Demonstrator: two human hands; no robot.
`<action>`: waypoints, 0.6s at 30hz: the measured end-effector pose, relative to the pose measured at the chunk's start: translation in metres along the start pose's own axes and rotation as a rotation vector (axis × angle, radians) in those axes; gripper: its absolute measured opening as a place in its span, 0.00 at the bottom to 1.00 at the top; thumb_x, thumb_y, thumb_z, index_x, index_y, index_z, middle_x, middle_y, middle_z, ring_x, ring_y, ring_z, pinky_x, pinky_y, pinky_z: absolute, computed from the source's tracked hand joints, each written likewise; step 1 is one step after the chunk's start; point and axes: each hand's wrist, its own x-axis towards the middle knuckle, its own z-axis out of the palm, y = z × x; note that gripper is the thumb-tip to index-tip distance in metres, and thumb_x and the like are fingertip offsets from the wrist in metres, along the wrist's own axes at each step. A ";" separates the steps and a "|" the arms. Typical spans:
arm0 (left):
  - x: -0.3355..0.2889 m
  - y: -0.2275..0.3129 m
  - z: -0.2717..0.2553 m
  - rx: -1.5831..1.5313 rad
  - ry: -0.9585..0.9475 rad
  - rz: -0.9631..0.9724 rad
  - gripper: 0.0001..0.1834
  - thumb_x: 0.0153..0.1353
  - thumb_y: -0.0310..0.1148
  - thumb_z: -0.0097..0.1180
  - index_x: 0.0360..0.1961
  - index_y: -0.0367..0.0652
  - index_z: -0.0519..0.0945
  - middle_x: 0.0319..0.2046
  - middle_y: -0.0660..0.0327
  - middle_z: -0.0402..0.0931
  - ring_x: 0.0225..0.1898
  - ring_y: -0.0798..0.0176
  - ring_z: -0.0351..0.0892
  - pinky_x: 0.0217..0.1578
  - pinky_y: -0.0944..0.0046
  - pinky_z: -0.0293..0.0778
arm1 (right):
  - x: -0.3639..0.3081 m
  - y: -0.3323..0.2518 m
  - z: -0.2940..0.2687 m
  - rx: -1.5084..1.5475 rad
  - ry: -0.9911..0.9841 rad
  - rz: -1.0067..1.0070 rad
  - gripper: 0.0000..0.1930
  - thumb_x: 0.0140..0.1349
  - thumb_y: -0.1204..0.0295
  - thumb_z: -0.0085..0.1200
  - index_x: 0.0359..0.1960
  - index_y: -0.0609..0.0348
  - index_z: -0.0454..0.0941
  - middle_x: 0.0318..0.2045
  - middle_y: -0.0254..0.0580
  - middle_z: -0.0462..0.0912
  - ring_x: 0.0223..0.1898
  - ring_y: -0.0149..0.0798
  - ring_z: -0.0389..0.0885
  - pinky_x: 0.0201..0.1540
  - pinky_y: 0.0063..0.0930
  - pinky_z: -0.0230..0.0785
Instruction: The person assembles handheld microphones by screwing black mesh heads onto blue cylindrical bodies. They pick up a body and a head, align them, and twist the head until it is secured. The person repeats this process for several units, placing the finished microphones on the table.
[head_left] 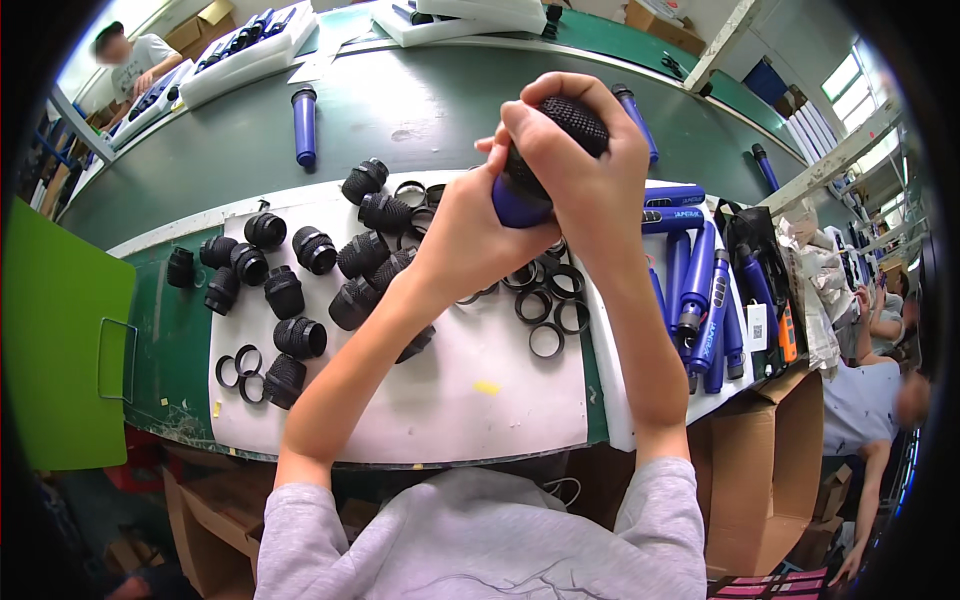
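Observation:
Above the middle of the bench I hold a microphone with a blue body (519,207) and a black mesh head (574,124). My left hand (474,218) is closed round the blue body, its lower end hidden by my fingers. Wrapped over the mesh head from above and the right is my right hand (592,175). Below, on a white sheet (430,405), lie several loose black mesh heads (300,338) at the left. Several black rings (547,340) are scattered beneath my hands, and a few more rings (250,387) lie at the near left.
Right of the sheet, a white foam tray (620,405) bears several blue microphone bodies (697,270). Single blue bodies (305,128) stand or lie on the green bench (400,120). A green panel (65,340) borders the left. Cardboard boxes (745,470) sit below right; other people work farther off.

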 end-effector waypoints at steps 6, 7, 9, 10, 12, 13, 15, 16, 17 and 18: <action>0.003 0.007 -0.021 -0.108 -0.213 -0.178 0.19 0.50 0.34 0.70 0.39 0.36 0.78 0.23 0.64 0.78 0.22 0.71 0.78 0.25 0.71 0.73 | 0.006 0.004 -0.018 -0.048 -0.233 -0.152 0.20 0.64 0.62 0.60 0.50 0.67 0.76 0.36 0.45 0.83 0.39 0.36 0.84 0.49 0.31 0.77; 0.004 0.008 -0.022 -0.139 -0.199 -0.205 0.16 0.51 0.33 0.69 0.37 0.37 0.78 0.21 0.65 0.77 0.20 0.71 0.77 0.23 0.70 0.72 | 0.005 0.005 -0.014 -0.027 -0.226 -0.120 0.25 0.66 0.57 0.57 0.53 0.66 0.75 0.36 0.44 0.83 0.43 0.38 0.83 0.51 0.31 0.75; 0.003 0.014 -0.022 -0.192 -0.159 -0.163 0.12 0.51 0.28 0.66 0.33 0.37 0.76 0.18 0.64 0.74 0.17 0.69 0.75 0.19 0.69 0.70 | 0.008 0.007 -0.023 0.080 -0.335 -0.024 0.24 0.66 0.58 0.58 0.54 0.66 0.74 0.37 0.45 0.83 0.41 0.39 0.83 0.50 0.32 0.75; 0.002 0.014 -0.024 -0.225 -0.247 -0.234 0.13 0.50 0.28 0.66 0.34 0.37 0.75 0.18 0.64 0.74 0.17 0.69 0.75 0.19 0.69 0.70 | 0.009 0.006 -0.026 0.131 -0.391 0.023 0.24 0.66 0.59 0.58 0.54 0.66 0.74 0.37 0.46 0.83 0.41 0.40 0.83 0.50 0.33 0.76; -0.001 0.014 -0.029 -0.290 -0.421 -0.376 0.14 0.50 0.28 0.66 0.35 0.37 0.74 0.18 0.64 0.73 0.16 0.69 0.74 0.18 0.69 0.69 | 0.008 0.006 -0.027 0.277 -0.481 0.056 0.22 0.65 0.62 0.57 0.54 0.66 0.72 0.34 0.45 0.81 0.36 0.42 0.84 0.48 0.36 0.77; -0.002 0.016 -0.027 -0.343 -0.475 -0.384 0.14 0.50 0.28 0.66 0.34 0.38 0.74 0.17 0.64 0.72 0.15 0.69 0.73 0.18 0.68 0.69 | 0.008 0.010 -0.030 0.331 -0.528 0.066 0.22 0.65 0.63 0.57 0.54 0.67 0.72 0.32 0.44 0.80 0.34 0.42 0.83 0.47 0.38 0.77; -0.003 0.021 -0.019 -0.254 -0.370 -0.350 0.11 0.48 0.29 0.65 0.30 0.38 0.75 0.17 0.63 0.73 0.16 0.69 0.74 0.18 0.68 0.69 | 0.008 0.007 -0.028 0.330 -0.480 0.070 0.19 0.63 0.68 0.56 0.53 0.66 0.71 0.28 0.43 0.78 0.30 0.40 0.82 0.47 0.44 0.79; -0.001 0.024 -0.018 -0.170 -0.319 -0.343 0.10 0.47 0.30 0.64 0.27 0.38 0.76 0.16 0.64 0.73 0.16 0.69 0.75 0.19 0.69 0.70 | 0.007 0.008 -0.024 0.337 -0.385 0.069 0.18 0.62 0.71 0.57 0.51 0.67 0.72 0.28 0.43 0.79 0.30 0.38 0.83 0.46 0.42 0.80; -0.002 0.025 -0.015 -0.124 -0.257 -0.319 0.10 0.47 0.31 0.64 0.28 0.38 0.76 0.17 0.64 0.74 0.17 0.69 0.75 0.19 0.69 0.70 | 0.006 0.010 -0.020 0.344 -0.290 0.068 0.17 0.61 0.73 0.58 0.49 0.69 0.72 0.29 0.43 0.80 0.29 0.37 0.84 0.46 0.39 0.81; -0.003 0.026 -0.011 -0.079 -0.194 -0.294 0.11 0.46 0.31 0.63 0.28 0.38 0.76 0.17 0.63 0.74 0.17 0.70 0.76 0.19 0.69 0.70 | 0.005 0.011 -0.016 0.350 -0.194 0.067 0.16 0.60 0.75 0.59 0.47 0.70 0.73 0.29 0.43 0.81 0.29 0.35 0.84 0.45 0.37 0.82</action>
